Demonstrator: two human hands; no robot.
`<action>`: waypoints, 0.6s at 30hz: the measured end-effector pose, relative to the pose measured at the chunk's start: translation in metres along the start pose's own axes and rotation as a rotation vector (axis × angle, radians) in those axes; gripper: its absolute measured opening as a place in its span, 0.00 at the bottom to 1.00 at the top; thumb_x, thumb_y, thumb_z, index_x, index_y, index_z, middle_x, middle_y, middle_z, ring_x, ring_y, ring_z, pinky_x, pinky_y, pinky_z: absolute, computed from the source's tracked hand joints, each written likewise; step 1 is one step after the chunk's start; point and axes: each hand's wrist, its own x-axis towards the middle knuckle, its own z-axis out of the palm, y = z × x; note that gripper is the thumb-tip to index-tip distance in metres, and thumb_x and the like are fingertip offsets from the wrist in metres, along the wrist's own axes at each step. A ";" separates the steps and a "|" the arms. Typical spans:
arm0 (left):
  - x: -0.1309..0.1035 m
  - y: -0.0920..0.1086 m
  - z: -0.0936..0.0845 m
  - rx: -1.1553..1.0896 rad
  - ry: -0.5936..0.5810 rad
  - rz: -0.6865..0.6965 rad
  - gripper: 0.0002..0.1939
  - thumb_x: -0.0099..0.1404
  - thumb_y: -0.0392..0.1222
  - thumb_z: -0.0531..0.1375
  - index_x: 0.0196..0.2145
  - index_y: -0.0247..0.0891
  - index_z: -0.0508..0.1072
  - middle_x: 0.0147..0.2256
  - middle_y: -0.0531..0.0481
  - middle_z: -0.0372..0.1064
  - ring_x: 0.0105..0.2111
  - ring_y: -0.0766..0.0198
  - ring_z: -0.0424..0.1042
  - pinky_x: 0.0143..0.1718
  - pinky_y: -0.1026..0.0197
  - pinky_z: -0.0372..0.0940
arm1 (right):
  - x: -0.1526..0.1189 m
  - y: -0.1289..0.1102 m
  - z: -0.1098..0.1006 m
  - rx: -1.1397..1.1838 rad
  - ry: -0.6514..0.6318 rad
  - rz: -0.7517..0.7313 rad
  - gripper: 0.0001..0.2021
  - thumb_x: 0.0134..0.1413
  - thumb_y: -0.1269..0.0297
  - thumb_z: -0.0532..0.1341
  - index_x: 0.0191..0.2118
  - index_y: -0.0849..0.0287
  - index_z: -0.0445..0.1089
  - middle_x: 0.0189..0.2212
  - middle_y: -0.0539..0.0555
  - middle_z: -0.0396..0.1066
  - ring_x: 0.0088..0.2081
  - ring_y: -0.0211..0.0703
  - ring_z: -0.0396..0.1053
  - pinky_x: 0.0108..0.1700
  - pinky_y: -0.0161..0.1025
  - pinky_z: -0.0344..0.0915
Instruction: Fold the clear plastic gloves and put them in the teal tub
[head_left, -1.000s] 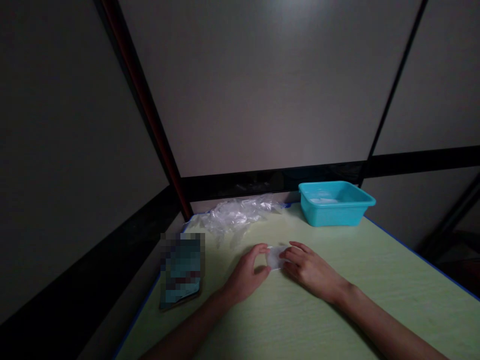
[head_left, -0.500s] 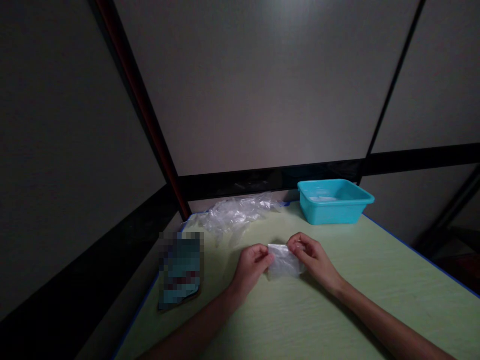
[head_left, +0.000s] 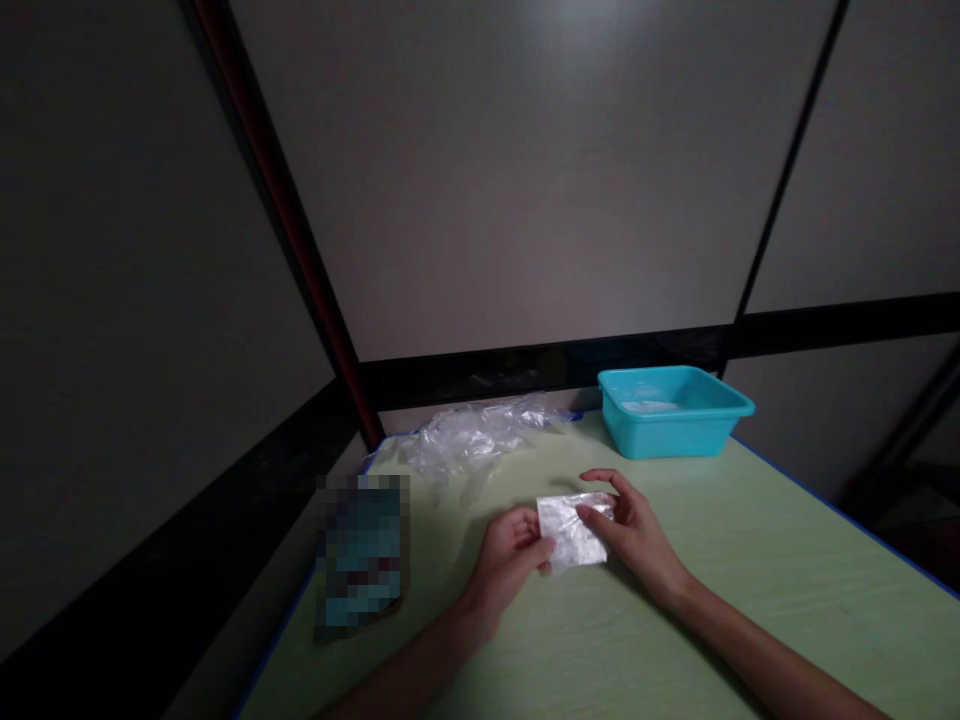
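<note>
A small folded clear plastic bag (head_left: 571, 536), roughly square and shiny, is held just above the table between both hands. My left hand (head_left: 511, 552) pinches its left edge, thumb in front and fingers curled behind. On the bag's right side, my right hand (head_left: 631, 528) has its thumb laid on the front, with some fingers behind the bag. The index finger of that hand is raised and bent away from the bag. Fingertips behind the plastic are hidden.
A loose heap of crumpled clear plastic bags (head_left: 480, 435) lies at the table's back left. A turquoise basin (head_left: 667, 436) with whitish contents stands at the back right. A blurred-out flat item (head_left: 364, 560) is at the left edge of the pale green table (head_left: 720, 650).
The folded bag has tilted, its face now brighter and turned more towards me. My right thumb has slid onto its front, and my right index finger has lifted off the top edge.
</note>
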 end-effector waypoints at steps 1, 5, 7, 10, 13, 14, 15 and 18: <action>0.000 -0.001 0.000 -0.004 0.008 0.011 0.09 0.43 0.36 0.62 0.25 0.31 0.68 0.24 0.48 0.68 0.23 0.66 0.66 0.22 0.67 0.57 | 0.000 -0.001 0.001 -0.004 -0.006 0.002 0.22 0.42 0.61 0.62 0.44 0.58 0.55 0.19 0.44 0.61 0.19 0.33 0.59 0.20 0.30 0.53; -0.001 -0.003 0.001 -0.004 0.065 0.046 0.08 0.46 0.37 0.61 0.25 0.32 0.67 0.25 0.48 0.68 0.24 0.67 0.65 0.23 0.67 0.57 | -0.002 -0.002 0.004 0.033 -0.035 0.020 0.29 0.39 0.66 0.63 0.49 0.57 0.52 0.21 0.44 0.63 0.22 0.34 0.61 0.23 0.31 0.56; -0.001 -0.003 0.001 0.008 0.045 0.039 0.09 0.45 0.37 0.62 0.25 0.33 0.66 0.26 0.48 0.68 0.25 0.65 0.66 0.24 0.67 0.58 | -0.003 -0.003 0.004 0.052 -0.027 0.022 0.30 0.39 0.68 0.63 0.50 0.57 0.51 0.21 0.44 0.62 0.22 0.34 0.61 0.24 0.31 0.56; -0.002 -0.002 0.001 0.028 -0.003 0.030 0.09 0.46 0.38 0.61 0.25 0.33 0.66 0.24 0.50 0.67 0.25 0.65 0.66 0.25 0.66 0.59 | -0.002 -0.005 0.003 0.053 -0.051 0.019 0.30 0.38 0.70 0.62 0.50 0.58 0.52 0.20 0.44 0.61 0.22 0.34 0.60 0.24 0.31 0.56; -0.001 -0.002 0.000 0.048 0.032 0.047 0.08 0.50 0.41 0.59 0.23 0.33 0.65 0.21 0.52 0.65 0.22 0.67 0.64 0.24 0.67 0.58 | -0.002 -0.004 0.001 0.030 -0.137 0.033 0.30 0.37 0.72 0.62 0.50 0.59 0.52 0.20 0.43 0.60 0.20 0.32 0.57 0.21 0.30 0.53; -0.001 -0.002 0.000 0.058 0.052 0.058 0.08 0.49 0.41 0.59 0.22 0.34 0.65 0.20 0.53 0.64 0.21 0.68 0.63 0.23 0.68 0.57 | -0.002 -0.003 0.001 0.024 -0.161 0.047 0.31 0.37 0.73 0.62 0.51 0.59 0.52 0.19 0.42 0.60 0.20 0.32 0.57 0.21 0.29 0.52; -0.001 -0.003 0.000 0.069 0.070 0.068 0.08 0.49 0.40 0.60 0.21 0.34 0.64 0.19 0.54 0.63 0.20 0.69 0.61 0.22 0.68 0.56 | -0.002 -0.002 0.002 0.026 -0.174 0.063 0.32 0.36 0.73 0.62 0.51 0.59 0.52 0.19 0.42 0.61 0.19 0.31 0.56 0.21 0.29 0.52; 0.000 -0.005 0.001 0.072 0.125 0.110 0.09 0.48 0.40 0.60 0.20 0.34 0.64 0.18 0.55 0.61 0.20 0.70 0.60 0.22 0.69 0.54 | -0.003 -0.001 0.006 0.117 -0.127 0.110 0.33 0.36 0.71 0.64 0.51 0.59 0.51 0.20 0.43 0.64 0.20 0.33 0.60 0.23 0.30 0.55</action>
